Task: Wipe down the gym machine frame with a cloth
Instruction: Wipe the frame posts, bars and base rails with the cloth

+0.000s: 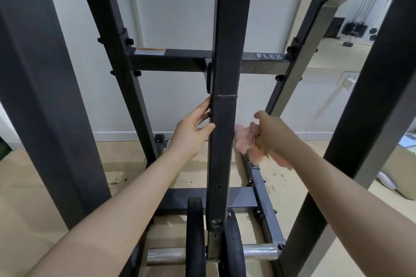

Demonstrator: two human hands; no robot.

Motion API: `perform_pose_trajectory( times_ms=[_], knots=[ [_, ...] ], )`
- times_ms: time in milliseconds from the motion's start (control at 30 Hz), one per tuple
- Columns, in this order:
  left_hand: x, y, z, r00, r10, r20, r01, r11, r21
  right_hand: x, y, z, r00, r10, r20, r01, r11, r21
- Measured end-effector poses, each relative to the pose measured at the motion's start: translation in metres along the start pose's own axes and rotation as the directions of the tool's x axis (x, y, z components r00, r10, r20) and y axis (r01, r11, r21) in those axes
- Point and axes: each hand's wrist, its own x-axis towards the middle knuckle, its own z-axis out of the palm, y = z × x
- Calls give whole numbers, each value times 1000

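A dark grey steel gym machine frame fills the view, with a central upright post [225, 87] running from top to bottom. My left hand [193, 130] rests against the post's left side, fingers spread along its edge, thumb on the front face. My right hand [269, 132] is closed around a crumpled pink cloth [245, 139], blurred by motion, just right of the post. The cloth's left edge reaches the post's right side.
A crossbar [171, 59] with a warning sticker and the word FLEX spans behind the post. Slanted uprights stand at left [38, 96] and right [369, 119]. Black weight plates [193, 231] and a chrome peg [166, 255] sit below. A mirror at right reflects the gym.
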Motion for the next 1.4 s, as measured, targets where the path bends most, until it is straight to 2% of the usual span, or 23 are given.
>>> perform_pose_trajectory(
  times_ms=[33, 67, 133, 200, 300, 367, 467, 533, 733, 833, 900, 1000, 1033, 1167, 1300, 1400],
  knots=[
    [-1, 1, 0, 1000, -3, 1, 3, 1000, 5, -1, 0, -9, 999, 45, -13, -47, 974, -220],
    [-2, 2, 1, 1000, -7, 1, 7, 1000, 11, -3, -7, -14, 995, 88, -52, -97, 976, -196],
    [-2, 5, 0, 1000, -16, -4, 16, 1000, 25, 0, -27, -15, 975, 146, -167, -109, 971, 214],
    [-3, 6, 1, 1000, -20, -6, 20, 999, 35, 7, -37, -8, 972, 161, -170, -52, 856, 514],
    [-4, 8, 1, 1000, -24, -3, 24, 999, 35, 8, -67, 1, 991, 128, -41, -65, 728, 682],
    [-3, 9, 1, 999, -37, -7, 37, 999, 27, 4, -75, 17, 1000, -22, -10, 24, 741, 671],
    [-3, 7, 1, 999, -45, -4, 45, 999, 26, -9, -62, 31, 969, -197, -152, 247, 830, 501],
    [-2, 6, 2, 999, -39, -9, 39, 998, 45, -15, -51, 30, 935, -297, -196, 356, 767, 534],
    [2, 4, 2, 999, -39, -22, 40, 998, 54, 24, -85, 21, 869, -360, -340, 495, 632, 596],
    [2, 2, -1, 999, -33, 0, 33, 999, 43, -2, -47, 34, 890, -415, -189, 445, 702, 555],
    [1, 2, -1, 999, -33, -2, 33, 999, 37, -13, -27, 37, 878, -444, -177, 477, 793, 378],
    [0, 4, 0, 1000, -21, -8, 22, 999, 33, 13, -37, 18, 834, -468, -292, 506, 860, 66],
    [-1, 4, 0, 1000, -21, -9, 22, 999, 36, 21, -45, 13, 831, -439, -342, 478, 878, 35],
    [0, 3, -1, 1000, -28, -6, 28, 999, 43, 17, -54, 34, 786, -295, -543, 455, 871, 185],
    [2, 1, -1, 999, -31, -6, 32, 998, 57, 22, -69, 51, 849, -196, -490, 429, 797, 424],
    [2, -1, 0, 1000, -21, -11, 21, 998, 53, 39, -81, 36, 877, -253, -409, 445, 749, 491]
  ],
)
